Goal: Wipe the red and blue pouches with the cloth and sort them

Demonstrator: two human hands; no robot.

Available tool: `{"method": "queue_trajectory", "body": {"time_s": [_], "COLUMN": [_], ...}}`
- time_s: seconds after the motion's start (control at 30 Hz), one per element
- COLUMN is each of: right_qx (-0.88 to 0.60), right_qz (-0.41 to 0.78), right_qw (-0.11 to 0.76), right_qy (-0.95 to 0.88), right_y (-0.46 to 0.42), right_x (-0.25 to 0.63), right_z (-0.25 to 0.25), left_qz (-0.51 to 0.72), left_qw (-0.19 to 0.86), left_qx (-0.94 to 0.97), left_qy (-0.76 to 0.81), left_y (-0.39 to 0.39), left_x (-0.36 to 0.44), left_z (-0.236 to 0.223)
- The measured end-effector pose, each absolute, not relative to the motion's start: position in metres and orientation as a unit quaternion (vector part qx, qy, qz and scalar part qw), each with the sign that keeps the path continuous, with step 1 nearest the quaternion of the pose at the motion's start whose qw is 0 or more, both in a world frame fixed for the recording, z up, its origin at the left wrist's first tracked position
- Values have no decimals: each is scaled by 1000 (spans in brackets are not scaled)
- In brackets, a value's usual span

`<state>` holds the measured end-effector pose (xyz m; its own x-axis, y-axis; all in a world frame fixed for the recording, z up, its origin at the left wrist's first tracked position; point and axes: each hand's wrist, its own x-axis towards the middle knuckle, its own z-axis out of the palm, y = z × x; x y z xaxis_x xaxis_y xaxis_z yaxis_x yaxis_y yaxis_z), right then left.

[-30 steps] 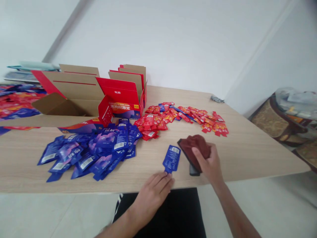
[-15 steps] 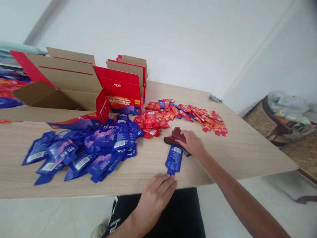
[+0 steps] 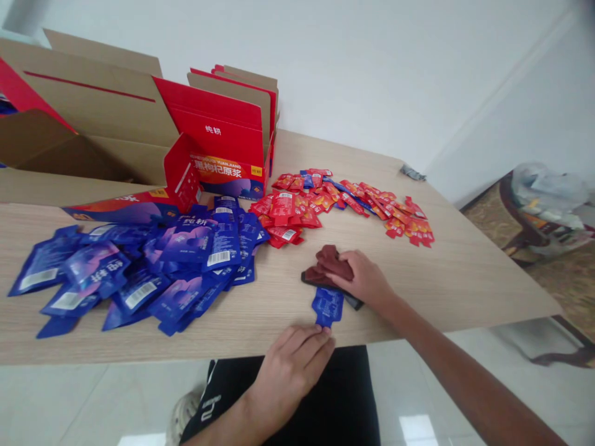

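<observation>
My left hand (image 3: 292, 359) pinches the narrow end of a blue sachet (image 3: 329, 306) lying flat near the table's front edge. The far part of this sachet is hidden under a brown cloth (image 3: 329, 265), which my right hand (image 3: 367, 280) grips and presses down. A black flat edge (image 3: 312, 279) shows beneath the cloth; what it belongs to, I cannot make out. To the left spreads a pile of blue sachets (image 3: 186, 244), several with barcodes showing. Behind the cloth lies a heap of red sachets (image 3: 286, 210).
An open cardboard box (image 3: 125, 207) stands at the back left, flaps up, beside a red printed box (image 3: 227, 167). More red sachets (image 3: 395, 214) with some blue ones stretch rightward. A small grey scrap (image 3: 413, 173) lies near the back edge. Plastic bags (image 3: 548, 192) rest on a chair at right.
My right hand has slid the cloth along the blue sachet toward my left hand, covering its barcode. My left hand keeps its pinch. The view has shifted a little.
</observation>
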<state>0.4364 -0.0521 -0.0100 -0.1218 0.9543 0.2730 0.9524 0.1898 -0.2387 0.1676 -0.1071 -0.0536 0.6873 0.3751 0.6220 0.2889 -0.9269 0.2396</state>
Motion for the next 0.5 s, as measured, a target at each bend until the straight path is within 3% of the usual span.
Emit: {"method": "queue_trajectory", "body": {"time_s": [0.13, 0.3, 0.5], "right_qx": [-679, -656, -486], "right_qz": [-43, -85, 41], "right_qw": [197, 289, 216], "right_qy": [-706, -692, -846], "right_y": [-22, -67, -113], "right_x": [458, 441, 412], "right_z": [6, 20, -4], "left_qz": [356, 358, 361], "left_qw": [70, 57, 61], "left_qx": [913, 916, 916], "left_qy": [185, 172, 165], "left_y": [-107, -105, -103], "left_x": [168, 168, 168], "left_z": [-54, -52, -48]}}
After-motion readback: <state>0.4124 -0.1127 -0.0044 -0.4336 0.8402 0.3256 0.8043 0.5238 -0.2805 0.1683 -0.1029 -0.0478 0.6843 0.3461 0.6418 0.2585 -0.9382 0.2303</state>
